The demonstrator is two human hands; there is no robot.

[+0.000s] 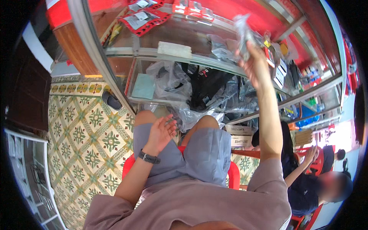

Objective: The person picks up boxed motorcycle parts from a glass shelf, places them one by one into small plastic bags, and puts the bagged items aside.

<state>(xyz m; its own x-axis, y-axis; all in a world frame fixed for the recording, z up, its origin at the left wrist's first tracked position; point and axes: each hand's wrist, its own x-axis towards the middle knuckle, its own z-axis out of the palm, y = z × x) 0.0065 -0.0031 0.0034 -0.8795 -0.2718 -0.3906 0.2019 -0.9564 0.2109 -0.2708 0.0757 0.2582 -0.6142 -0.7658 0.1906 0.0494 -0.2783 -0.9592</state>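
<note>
My right hand [254, 64] reaches out over the upper glass shelf, shut on a clear plastic packet [243, 31]. Motion blurs the packet, and I cannot tell what is inside. Below it on the shelf lie more clear plastic bags [221, 47]. Above my lap my left hand [164, 132] is held palm up, fingers apart and holding nothing; a dark watch band [149, 157] circles that wrist. On the lower shelf, a black fabric item [207, 86] with lettering lies among crumpled clear bags [169, 76].
A metal-framed glass display case [238, 69] stands before my knees. It holds small red-and-white boxes [192, 10], a red-edged packet [143, 20], and a pale strip [174, 50]. Cartons [240, 141] stand beneath. A seated person [304, 189] is at my right. A dark slipper [112, 100] lies on the tiles.
</note>
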